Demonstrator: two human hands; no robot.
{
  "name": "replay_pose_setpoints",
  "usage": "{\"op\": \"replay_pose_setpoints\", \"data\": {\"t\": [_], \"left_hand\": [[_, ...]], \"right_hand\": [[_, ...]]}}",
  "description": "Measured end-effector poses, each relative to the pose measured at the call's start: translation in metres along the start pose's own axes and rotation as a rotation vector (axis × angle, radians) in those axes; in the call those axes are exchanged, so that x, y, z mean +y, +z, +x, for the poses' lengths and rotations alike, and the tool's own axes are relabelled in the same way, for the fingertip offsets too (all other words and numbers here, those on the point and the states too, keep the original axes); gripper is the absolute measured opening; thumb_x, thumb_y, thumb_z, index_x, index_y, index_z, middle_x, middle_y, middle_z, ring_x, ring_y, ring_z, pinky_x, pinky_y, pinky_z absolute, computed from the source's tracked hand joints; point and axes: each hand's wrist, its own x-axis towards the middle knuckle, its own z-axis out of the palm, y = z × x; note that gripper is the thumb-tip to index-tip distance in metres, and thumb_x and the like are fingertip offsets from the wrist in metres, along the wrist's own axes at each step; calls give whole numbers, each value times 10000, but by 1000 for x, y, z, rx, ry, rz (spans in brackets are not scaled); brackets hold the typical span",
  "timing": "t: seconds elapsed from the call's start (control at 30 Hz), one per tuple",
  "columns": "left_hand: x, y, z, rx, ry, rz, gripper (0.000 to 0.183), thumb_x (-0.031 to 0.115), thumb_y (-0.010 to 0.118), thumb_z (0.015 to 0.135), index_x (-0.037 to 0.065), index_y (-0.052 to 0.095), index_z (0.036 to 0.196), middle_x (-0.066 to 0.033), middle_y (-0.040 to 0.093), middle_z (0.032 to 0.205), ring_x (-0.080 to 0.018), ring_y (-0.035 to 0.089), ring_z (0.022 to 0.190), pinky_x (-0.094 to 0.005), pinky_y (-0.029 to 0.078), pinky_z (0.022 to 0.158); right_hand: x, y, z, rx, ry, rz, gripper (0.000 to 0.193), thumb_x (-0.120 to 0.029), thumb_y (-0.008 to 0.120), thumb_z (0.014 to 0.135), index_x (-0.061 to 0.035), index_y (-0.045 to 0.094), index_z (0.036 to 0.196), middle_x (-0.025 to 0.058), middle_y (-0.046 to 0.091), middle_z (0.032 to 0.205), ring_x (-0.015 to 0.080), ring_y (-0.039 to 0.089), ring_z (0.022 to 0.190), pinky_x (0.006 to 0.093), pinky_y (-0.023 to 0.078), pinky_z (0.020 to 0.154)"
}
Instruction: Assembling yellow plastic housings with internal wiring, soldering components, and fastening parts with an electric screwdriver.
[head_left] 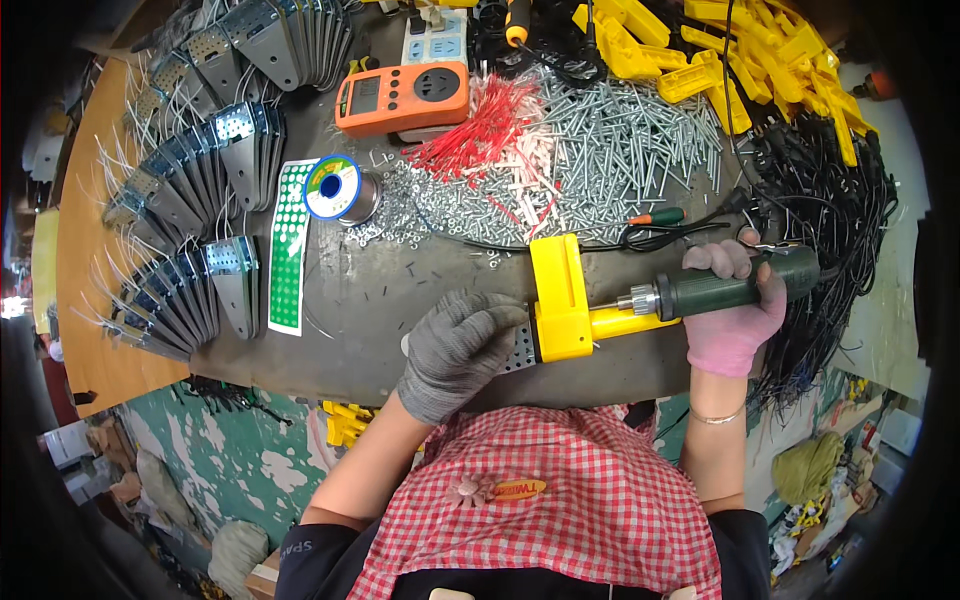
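My right hand (732,315), in a pink glove with grey fingers, is wrapped round a dark green electric screwdriver (725,290). The tool lies nearly level, its metal chuck and bit pointing left at a yellow plastic handle housing (562,300). Its bit reaches the housing's right side; the very tip is hidden. A perforated metal plate (520,352) projects from the housing's left side. My left hand (455,350), in a grey knitted glove, is closed on this plate beside the housing, with its fingertips partly hidden.
Long screws (640,130), red sleeves (475,130) and small nuts (385,225) lie beyond my hands. A solder spool (333,187), green sticker sheet (290,250) and orange meter (402,97) stand left. Metal blades (235,285) line the left; black cables (835,230) and yellow housings (790,60) crowd the right.
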Motion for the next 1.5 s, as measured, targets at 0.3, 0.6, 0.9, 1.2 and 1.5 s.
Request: {"op": "replay_pose_setpoints", "data": {"t": [0.3,0.6,0.9,1.2,1.5], "left_hand": [[-2,0,1,-43,76,4,326,63,804,736,99,713,1047,-94,691,967,-298,664,873,-397,555,768],[-1,4,7,-22,-19,-46,292,42,806,716,137,700,970,-34,670,902,-167,623,673,-298,512,618],[-1,-1,6,-79,-16,-55,285,85,825,739,132,696,989,-46,669,920,-184,623,684,-329,518,641],[-4,2,8,-54,90,-55,230,17,787,756,81,681,950,-82,673,934,-273,665,850,-365,537,745],[4,15,-2,3,339,167,312,73,757,675,68,650,967,-120,641,1019,-317,606,895,-431,509,786]], "right_hand": [[1,-3,-2,9,-10,11,304,-146,691,822,-69,576,1094,-19,433,766,144,397,730,352,369,841],[4,-3,-1,-10,-13,13,312,-146,700,819,-71,576,1096,-20,446,759,144,394,721,345,357,826],[6,-1,0,-28,-5,29,295,-152,694,827,-71,581,1087,-24,453,756,136,390,716,335,344,809],[8,0,1,-32,-13,25,265,-162,688,831,-78,583,1060,-46,403,719,114,350,668,312,311,749],[6,-4,2,-34,-24,29,283,-181,689,844,-78,583,1085,-57,392,701,112,341,652,309,308,738]]}}
